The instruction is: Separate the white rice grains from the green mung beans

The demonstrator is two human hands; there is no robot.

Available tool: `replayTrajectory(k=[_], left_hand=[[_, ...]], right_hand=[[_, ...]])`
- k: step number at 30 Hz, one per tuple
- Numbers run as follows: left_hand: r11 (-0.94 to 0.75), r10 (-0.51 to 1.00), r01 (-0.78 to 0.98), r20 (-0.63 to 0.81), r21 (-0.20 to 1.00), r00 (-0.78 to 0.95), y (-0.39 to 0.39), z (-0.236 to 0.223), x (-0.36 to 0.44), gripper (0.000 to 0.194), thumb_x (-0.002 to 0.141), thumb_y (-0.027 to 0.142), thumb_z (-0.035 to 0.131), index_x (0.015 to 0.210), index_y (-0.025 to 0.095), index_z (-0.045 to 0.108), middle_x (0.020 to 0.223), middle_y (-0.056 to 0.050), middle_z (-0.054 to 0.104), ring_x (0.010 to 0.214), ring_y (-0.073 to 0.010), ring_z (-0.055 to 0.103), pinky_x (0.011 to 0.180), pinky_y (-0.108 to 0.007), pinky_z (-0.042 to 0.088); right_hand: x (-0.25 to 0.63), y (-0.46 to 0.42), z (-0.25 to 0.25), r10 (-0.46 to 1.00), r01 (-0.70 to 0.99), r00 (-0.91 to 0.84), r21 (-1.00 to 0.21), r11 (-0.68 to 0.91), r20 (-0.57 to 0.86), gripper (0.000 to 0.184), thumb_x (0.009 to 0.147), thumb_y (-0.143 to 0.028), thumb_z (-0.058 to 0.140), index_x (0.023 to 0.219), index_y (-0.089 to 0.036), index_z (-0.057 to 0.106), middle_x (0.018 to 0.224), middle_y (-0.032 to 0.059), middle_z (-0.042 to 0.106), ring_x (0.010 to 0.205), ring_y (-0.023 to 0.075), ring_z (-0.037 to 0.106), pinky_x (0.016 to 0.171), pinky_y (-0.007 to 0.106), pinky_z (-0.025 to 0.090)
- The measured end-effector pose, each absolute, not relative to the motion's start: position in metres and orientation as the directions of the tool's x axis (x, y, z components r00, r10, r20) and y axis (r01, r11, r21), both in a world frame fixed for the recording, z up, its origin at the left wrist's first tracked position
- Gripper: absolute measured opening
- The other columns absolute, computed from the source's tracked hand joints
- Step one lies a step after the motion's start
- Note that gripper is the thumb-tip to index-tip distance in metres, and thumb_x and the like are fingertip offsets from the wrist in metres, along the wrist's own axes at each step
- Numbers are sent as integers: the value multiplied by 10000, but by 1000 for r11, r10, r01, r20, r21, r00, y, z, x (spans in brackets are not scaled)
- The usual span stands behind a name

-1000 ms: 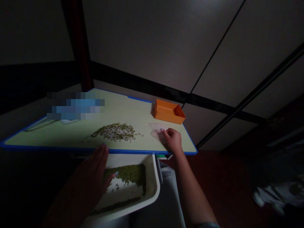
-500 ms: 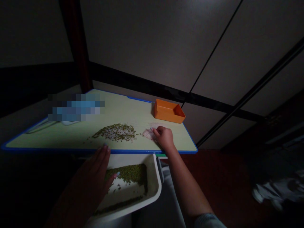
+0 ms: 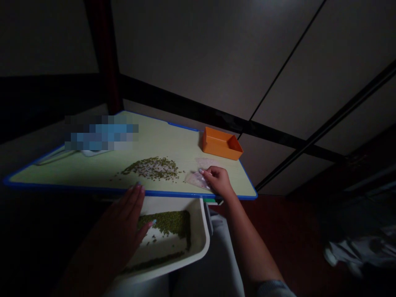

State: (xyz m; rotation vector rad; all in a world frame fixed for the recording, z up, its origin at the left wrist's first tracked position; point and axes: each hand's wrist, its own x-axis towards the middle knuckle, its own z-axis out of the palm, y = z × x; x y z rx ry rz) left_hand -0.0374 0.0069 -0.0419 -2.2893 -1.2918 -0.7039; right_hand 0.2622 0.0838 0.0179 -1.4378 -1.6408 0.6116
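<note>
A pale green table (image 3: 93,175) with a blue rim carries a loose pile of green beans mixed with white grains (image 3: 151,168). My right hand (image 3: 218,181) pinches a thin clear plastic piece (image 3: 194,178) near the table's front edge, just right of the pile. A second clear piece (image 3: 204,162) lies flat behind it. My left hand (image 3: 123,225) lies flat with fingers together on the left rim of a white tray (image 3: 198,243) below the table edge. Green beans (image 3: 168,220) fill the tray's far part.
An orange box (image 3: 220,144) stands at the table's far right corner. A pale object (image 3: 91,152) lies at the back left under a blurred patch. Dark floor and crumpled cloth (image 3: 355,251) are to the right. A dark post (image 3: 105,57) rises behind the table.
My right hand has drawn the clear plastic piece leftward toward the bean pile and nearer the front edge. My left hand has stayed on the tray.
</note>
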Motion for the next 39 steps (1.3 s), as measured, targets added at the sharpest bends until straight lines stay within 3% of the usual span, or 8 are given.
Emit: replayTrajectory(k=[7,13,18,28,33,39], left_hand=[[-487,695,873,602,-6,392,8,-48,-37,786,855,524,375,1478,64,243,1512,-227,419,1384,-330,443,1078,-485,440],[-505,661,862,620,-48,423,9,-47,-38,777,864,504,363,1486,64,215,1504,-232,428,1378,-329,451,1069,-486,444],[-496,663,867,622,-52,417,8,-46,-37,781,865,516,357,1478,49,233,1492,-240,443,1362,-339,469,1059,-484,451],[-485,633,866,634,-122,444,9,-42,-36,800,875,491,331,1503,53,98,1462,-254,473,1327,-340,507,1023,-478,484],[-484,629,865,635,-132,449,9,-40,-35,826,870,485,345,1504,55,37,1428,-261,510,1296,-351,535,993,-487,504],[-488,625,863,639,-129,449,6,-40,-35,823,866,476,367,1498,36,77,1435,-276,494,1289,-369,538,989,-503,502]], right_hand=[[260,84,15,960,605,37,-771,199,277,432,797,-549,600,569,-192,517,499,-44,487,494,93,409,490,218,288],[259,86,16,952,721,7,-661,207,307,392,834,-500,595,602,-186,570,523,-21,563,498,97,446,504,222,270],[252,85,23,939,796,-42,-557,238,341,371,840,-460,609,594,-182,599,499,-27,520,490,94,423,516,232,246],[258,84,15,963,557,-78,-790,257,258,429,775,-552,631,565,-193,526,508,-43,451,481,91,388,481,212,263],[258,83,17,965,531,-97,-807,259,245,428,760,-554,639,555,-196,520,516,-39,452,482,94,399,484,210,273],[257,85,14,971,590,-38,-779,213,236,406,781,-544,619,585,-198,536,506,-35,485,483,97,399,472,213,251]])
